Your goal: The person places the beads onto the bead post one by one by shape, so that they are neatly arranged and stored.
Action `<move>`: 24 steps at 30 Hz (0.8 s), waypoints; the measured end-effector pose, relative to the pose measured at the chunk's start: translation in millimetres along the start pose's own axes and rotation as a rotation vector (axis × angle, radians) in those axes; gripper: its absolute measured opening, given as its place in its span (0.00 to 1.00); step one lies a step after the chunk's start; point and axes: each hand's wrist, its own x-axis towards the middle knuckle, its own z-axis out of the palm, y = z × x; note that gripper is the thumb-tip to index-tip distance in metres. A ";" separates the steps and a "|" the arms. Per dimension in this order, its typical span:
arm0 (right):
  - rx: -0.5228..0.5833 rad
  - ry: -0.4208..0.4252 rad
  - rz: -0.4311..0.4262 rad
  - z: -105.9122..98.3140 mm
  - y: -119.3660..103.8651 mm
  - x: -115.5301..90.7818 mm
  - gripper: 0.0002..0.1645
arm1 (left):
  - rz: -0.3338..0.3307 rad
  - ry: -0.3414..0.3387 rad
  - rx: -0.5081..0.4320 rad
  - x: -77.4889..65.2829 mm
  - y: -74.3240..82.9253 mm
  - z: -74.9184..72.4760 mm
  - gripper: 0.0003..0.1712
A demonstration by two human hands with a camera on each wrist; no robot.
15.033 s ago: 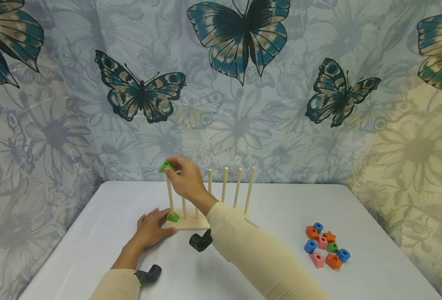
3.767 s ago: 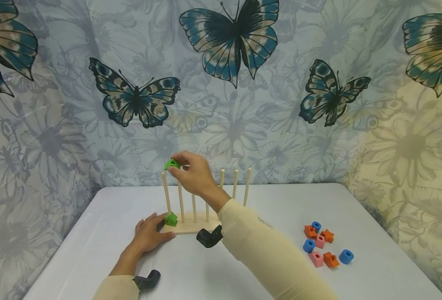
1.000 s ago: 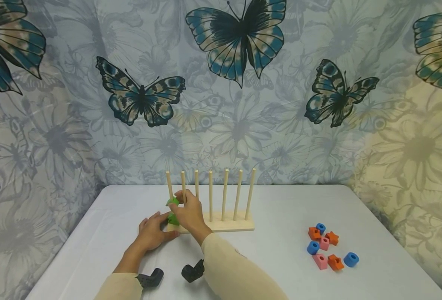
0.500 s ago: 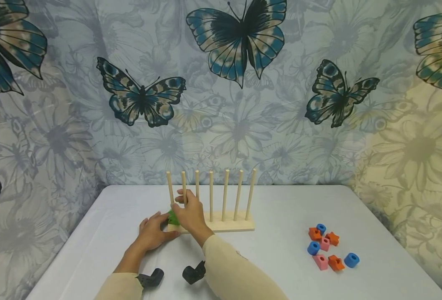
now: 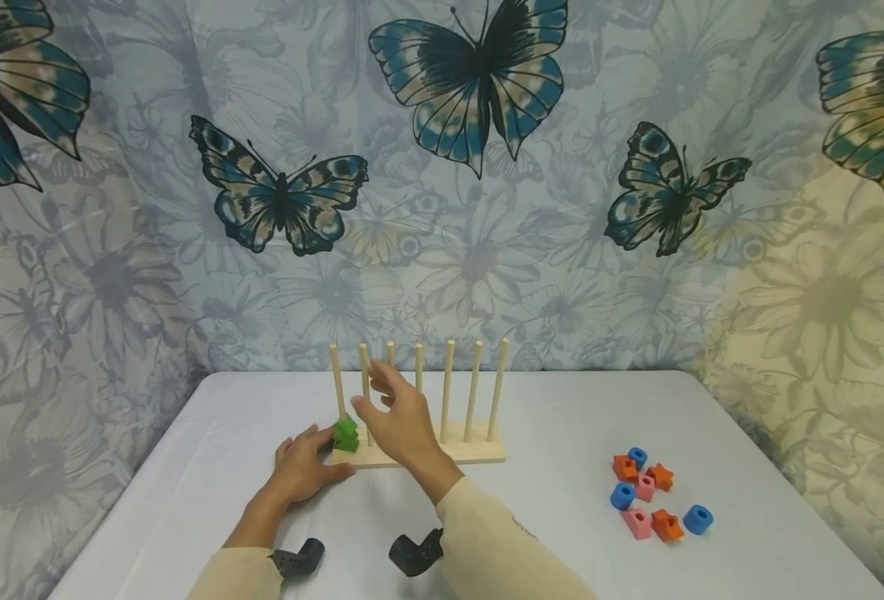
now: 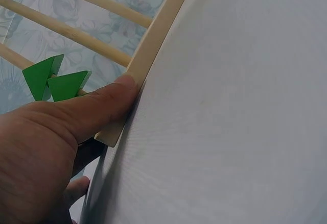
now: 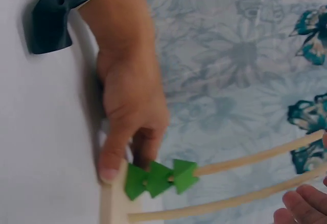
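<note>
A wooden peg stand point(image 5: 449, 452) with a row of upright pegs is on the table. My left hand point(image 5: 302, 467) grips its left end, thumb point(image 6: 115, 94) along the front edge and fingers round the end. Green triangular blocks point(image 5: 346, 435) sit low on the leftmost peg. From the right wrist view, three of these green blocks point(image 7: 159, 179) are stacked there. My right hand point(image 5: 404, 421) hovers in front of the second and third pegs, fingers spread and holding nothing. Its fingertips point(image 7: 301, 208) show at the edge of the right wrist view.
To the right lies a loose group of blocks: blue cylinders point(image 5: 698, 520), orange stars point(image 5: 666, 525) and pink blocks point(image 5: 637, 523). A butterfly-print cloth point(image 5: 479, 250) hangs behind the white table point(image 5: 561, 483). Each wrist wears a black camera mount point(image 5: 416, 553).
My right hand slid a green block down the leftmost peg, let go, and moved up and right. Earlier it held green blocks at the peg tops; the pile's green block is gone. The left hand stays.
</note>
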 end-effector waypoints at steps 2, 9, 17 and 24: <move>0.008 0.005 -0.035 -9.0 -5.2 -1.9 0.31 | 0.001 0.000 0.000 -0.3 -0.8 -0.5 0.46; 0.069 0.014 -0.102 -39.7 -29.0 -11.4 0.30 | 0.004 0.007 -0.003 -3.5 -1.2 -2.0 0.45; 0.122 0.055 -0.174 -79.1 -23.0 -28.4 0.29 | 0.004 0.017 -0.022 -3.9 -1.8 0.7 0.45; 0.074 0.114 -0.242 -122.5 -14.8 -47.5 0.28 | 0.010 0.020 -0.038 -2.4 1.1 1.1 0.45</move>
